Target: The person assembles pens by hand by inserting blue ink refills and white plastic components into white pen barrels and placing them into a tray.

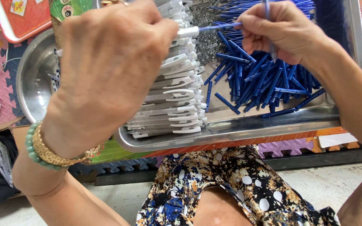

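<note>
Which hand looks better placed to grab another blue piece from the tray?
Probably the right hand: it hovers directly over the blue pieces in the tray, while the left hand holds a white pen barrel.

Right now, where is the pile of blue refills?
In the head view, the blue refills lie in the steel tray's right half, under the right hand, beside the white barrels.

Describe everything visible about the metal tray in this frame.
The metal tray is shiny, steel-looking and shallow with a rolled rim. It sits tilted toward the person, above the lap. A stack of clear-and-white pen barrels fills its left side, loose blue pen parts the right, small metal springs between.
</note>
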